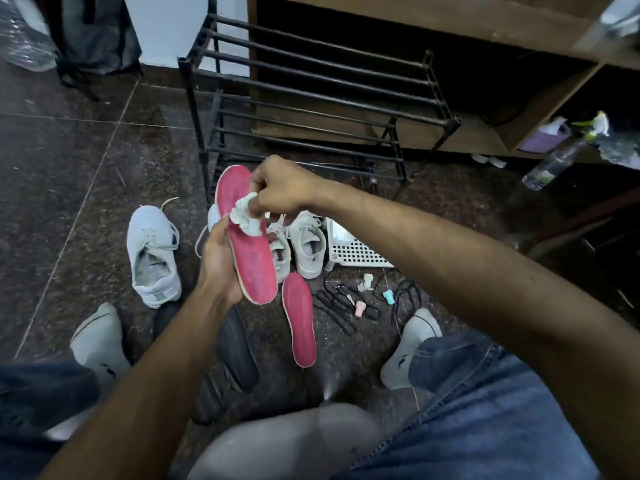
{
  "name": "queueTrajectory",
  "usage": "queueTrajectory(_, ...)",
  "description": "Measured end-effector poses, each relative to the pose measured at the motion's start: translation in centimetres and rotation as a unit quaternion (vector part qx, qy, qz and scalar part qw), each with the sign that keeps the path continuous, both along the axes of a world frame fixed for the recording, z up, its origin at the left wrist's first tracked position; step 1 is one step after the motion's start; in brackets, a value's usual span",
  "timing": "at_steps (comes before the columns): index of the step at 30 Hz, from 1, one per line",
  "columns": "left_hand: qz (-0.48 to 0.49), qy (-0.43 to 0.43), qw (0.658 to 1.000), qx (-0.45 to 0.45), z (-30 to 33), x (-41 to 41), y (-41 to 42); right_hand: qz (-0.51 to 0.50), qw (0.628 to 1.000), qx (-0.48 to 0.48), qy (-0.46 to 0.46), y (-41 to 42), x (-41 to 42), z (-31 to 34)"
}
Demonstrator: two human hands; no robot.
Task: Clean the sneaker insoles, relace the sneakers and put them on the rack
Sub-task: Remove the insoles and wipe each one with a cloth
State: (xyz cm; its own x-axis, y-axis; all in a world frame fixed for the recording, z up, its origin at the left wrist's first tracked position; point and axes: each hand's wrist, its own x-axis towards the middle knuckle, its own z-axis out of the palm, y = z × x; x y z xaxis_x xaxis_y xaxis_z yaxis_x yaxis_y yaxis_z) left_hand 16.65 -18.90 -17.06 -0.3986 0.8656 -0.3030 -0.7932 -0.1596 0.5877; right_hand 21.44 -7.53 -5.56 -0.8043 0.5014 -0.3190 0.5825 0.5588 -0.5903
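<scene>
A second red insole [299,318] lies on the floor [69,168] between the socked feet. Above it, a red insole [249,244] is gripped along its edge by the left hand [216,265], while a crumpled white cloth [244,214] is pinched against its upper half by the right hand [280,188]. Pale sneakers [154,254] sit behind, before the black rack [311,98].

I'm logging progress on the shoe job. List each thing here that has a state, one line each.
Left hand: grips the held insole.
Right hand: pinches the cloth.
Held insole: red, off the floor, being wiped.
Cloth: crumpled, pressed on that insole.
Second insole: flat on the floor.
Left sneaker: on the floor, laces loose.
Rack: bars bare, no shoes.
</scene>
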Motion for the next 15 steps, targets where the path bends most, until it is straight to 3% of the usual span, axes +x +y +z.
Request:
queueTrajectory(5,-0.012,-0.003,1.0,-0.027,-0.6,1.4,0.8,-0.034,0.997,-0.039,0.051,2.0,1.9,-2.7)
queueTrajectory(11,-0.018,-0.036,0.997,-0.058,-0.3,1.7,-0.1,-0.123,0.952,-0.115,0.256,2.8,2.3,-6.2)
queueTrajectory(15,-0.012,-0.058,0.996,-0.061,-0.7,1.1,-0.7,-0.102,0.944,-0.062,0.307,1.9,2.2,-7.9)
